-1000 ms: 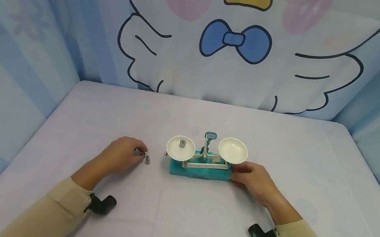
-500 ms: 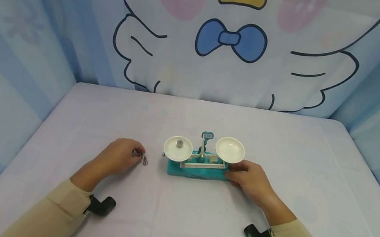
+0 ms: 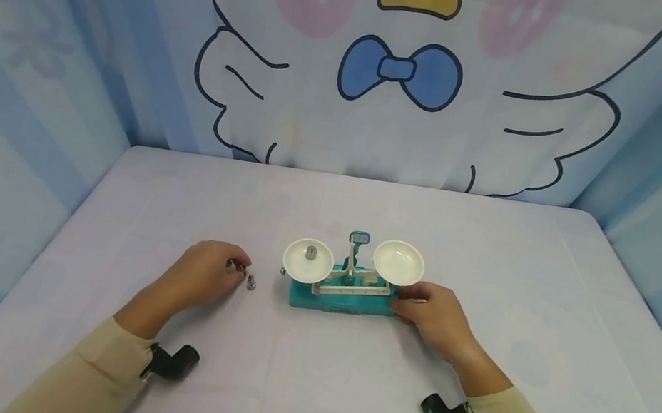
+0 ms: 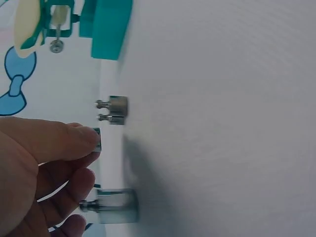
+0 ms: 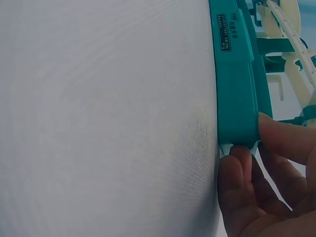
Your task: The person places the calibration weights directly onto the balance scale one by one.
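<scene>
A teal balance scale [image 3: 342,302] with two cream pans stands mid-table. Its left pan [image 3: 295,264] sits lower and carries a metal weight [image 3: 311,252]; the raised right pan [image 3: 398,264] bears nothing. My right hand [image 3: 433,318] grips the base's right end, thumb on top and fingers at the end face in the right wrist view. Left of the scale, my left hand [image 3: 208,272] pinches a small metal weight [image 4: 98,140] between thumb and finger, mostly hidden by the thumb. Beyond it stand two small knobbed weights [image 4: 118,109], and a larger weight [image 4: 118,206] stands under the curled fingers.
A pale cloth covers the table [image 3: 314,392]. Behind it hangs a printed curtain [image 3: 312,117], with blue curtains at both sides. A small metal adjusting nut [image 4: 57,46] sticks out from the scale's left end.
The head view has shifted slightly, so everything sits a little further left in it. Both hands keep their places beside the scale and the weights.
</scene>
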`<act>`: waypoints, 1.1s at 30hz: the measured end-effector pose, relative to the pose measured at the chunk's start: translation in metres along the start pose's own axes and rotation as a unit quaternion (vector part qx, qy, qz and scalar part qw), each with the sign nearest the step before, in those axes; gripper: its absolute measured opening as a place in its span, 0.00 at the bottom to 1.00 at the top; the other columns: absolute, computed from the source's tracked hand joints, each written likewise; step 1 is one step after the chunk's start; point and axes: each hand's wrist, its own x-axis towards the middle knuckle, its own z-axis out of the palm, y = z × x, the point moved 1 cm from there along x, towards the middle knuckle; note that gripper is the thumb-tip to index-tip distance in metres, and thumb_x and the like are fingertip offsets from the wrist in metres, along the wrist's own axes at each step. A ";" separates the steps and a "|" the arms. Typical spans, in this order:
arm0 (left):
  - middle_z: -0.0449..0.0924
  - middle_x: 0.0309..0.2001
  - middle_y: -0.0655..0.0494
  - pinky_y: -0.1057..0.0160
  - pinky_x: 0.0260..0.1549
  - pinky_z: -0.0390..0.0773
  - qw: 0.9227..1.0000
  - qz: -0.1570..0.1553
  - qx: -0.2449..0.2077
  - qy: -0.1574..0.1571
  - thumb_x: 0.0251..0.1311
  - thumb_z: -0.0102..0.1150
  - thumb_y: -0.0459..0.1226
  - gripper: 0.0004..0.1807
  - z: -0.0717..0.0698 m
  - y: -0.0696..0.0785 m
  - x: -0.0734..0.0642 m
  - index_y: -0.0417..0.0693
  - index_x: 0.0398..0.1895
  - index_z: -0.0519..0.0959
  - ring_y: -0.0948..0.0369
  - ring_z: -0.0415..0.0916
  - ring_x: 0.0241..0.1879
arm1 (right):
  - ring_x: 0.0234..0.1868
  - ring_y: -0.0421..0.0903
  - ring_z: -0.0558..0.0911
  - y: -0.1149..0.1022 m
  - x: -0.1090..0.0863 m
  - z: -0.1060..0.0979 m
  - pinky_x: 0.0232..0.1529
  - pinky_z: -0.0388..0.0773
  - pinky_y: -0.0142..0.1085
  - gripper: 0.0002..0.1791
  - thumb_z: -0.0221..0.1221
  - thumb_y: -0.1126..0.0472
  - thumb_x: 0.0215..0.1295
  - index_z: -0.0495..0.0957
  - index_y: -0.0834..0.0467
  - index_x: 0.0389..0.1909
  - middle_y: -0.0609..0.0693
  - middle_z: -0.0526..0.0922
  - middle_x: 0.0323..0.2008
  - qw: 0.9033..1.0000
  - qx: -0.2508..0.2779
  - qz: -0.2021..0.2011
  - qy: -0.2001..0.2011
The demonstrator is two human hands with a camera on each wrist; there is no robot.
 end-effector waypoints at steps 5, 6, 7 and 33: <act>0.83 0.48 0.49 0.47 0.51 0.77 1.000 0.008 -0.015 0.007 0.65 0.62 0.32 0.12 -0.013 0.007 -0.005 0.43 0.50 0.84 0.49 0.77 0.51 | 0.41 0.48 0.81 -0.002 -0.003 0.001 0.43 0.79 0.38 0.23 0.65 0.61 0.64 0.78 0.71 0.55 0.61 0.82 0.51 1.000 0.001 -0.002 -0.002; 0.83 0.48 0.49 0.47 0.51 0.77 1.000 0.009 -0.017 0.008 0.65 0.63 0.33 0.12 -0.015 0.009 -0.006 0.43 0.51 0.83 0.49 0.77 0.51 | 0.41 0.48 0.81 -0.002 -0.003 0.001 0.42 0.79 0.38 0.23 0.65 0.61 0.64 0.78 0.71 0.56 0.61 0.82 0.51 1.000 0.001 -0.003 -0.002; 0.83 0.48 0.49 0.48 0.50 0.78 1.000 0.010 -0.018 0.008 0.65 0.63 0.33 0.12 -0.018 0.011 -0.006 0.44 0.51 0.83 0.49 0.77 0.51 | 0.41 0.48 0.81 -0.002 -0.003 0.001 0.42 0.79 0.38 0.23 0.65 0.61 0.64 0.78 0.71 0.56 0.61 0.82 0.50 1.000 0.002 -0.003 -0.001; 0.83 0.45 0.55 0.53 0.48 0.79 0.994 0.096 -0.018 0.047 0.64 0.66 0.37 0.12 -0.025 0.063 0.002 0.48 0.51 0.84 0.54 0.76 0.49 | 0.40 0.47 0.81 0.000 -0.001 0.001 0.41 0.79 0.38 0.22 0.64 0.62 0.64 0.78 0.70 0.55 0.60 0.83 0.49 1.000 -0.011 -0.009 0.003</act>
